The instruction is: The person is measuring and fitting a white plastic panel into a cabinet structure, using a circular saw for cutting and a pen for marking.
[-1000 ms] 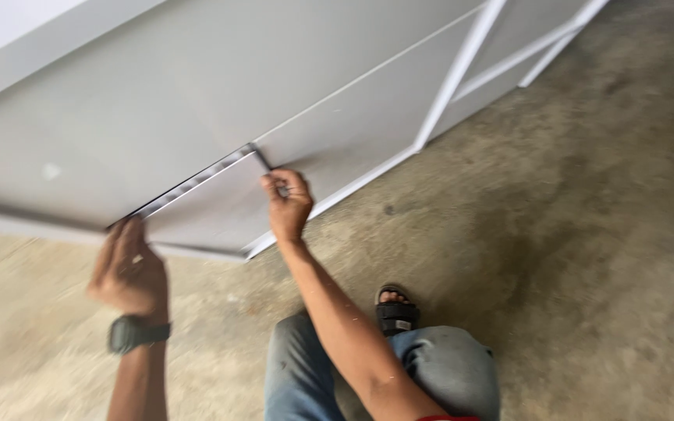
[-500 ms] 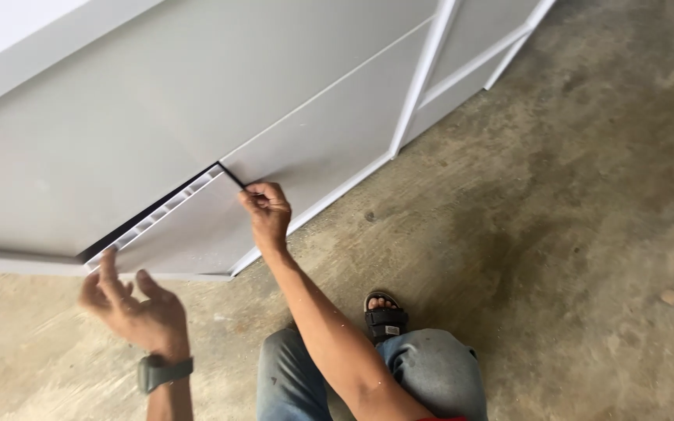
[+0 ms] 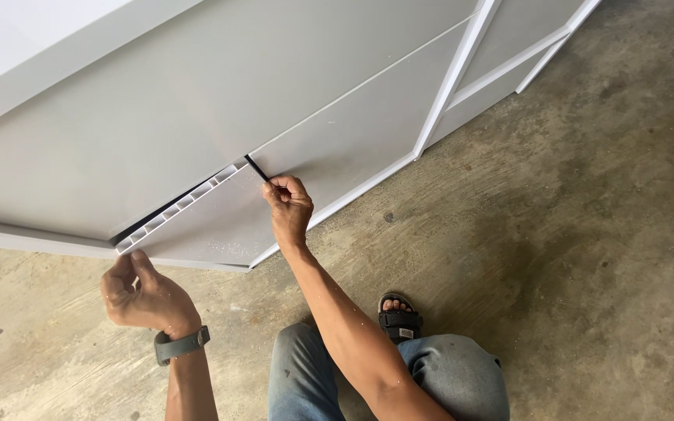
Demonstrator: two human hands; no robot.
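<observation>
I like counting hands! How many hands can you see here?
2. The left hand, with a watch on its wrist, is under the loose grey panel. The right hand pinches that panel's upper corner. None seem hidden.

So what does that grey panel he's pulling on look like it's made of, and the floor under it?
The grey panel looks like hollow plastic sheet, probably PVC: smooth, matte, with square cells along its cut edge. The floor looks like bare concrete, rough, mottled and stained.

Concrete floor [image 3: 571, 234] bears grey panel frame [image 3: 196, 101], seemingly propped.
</observation>
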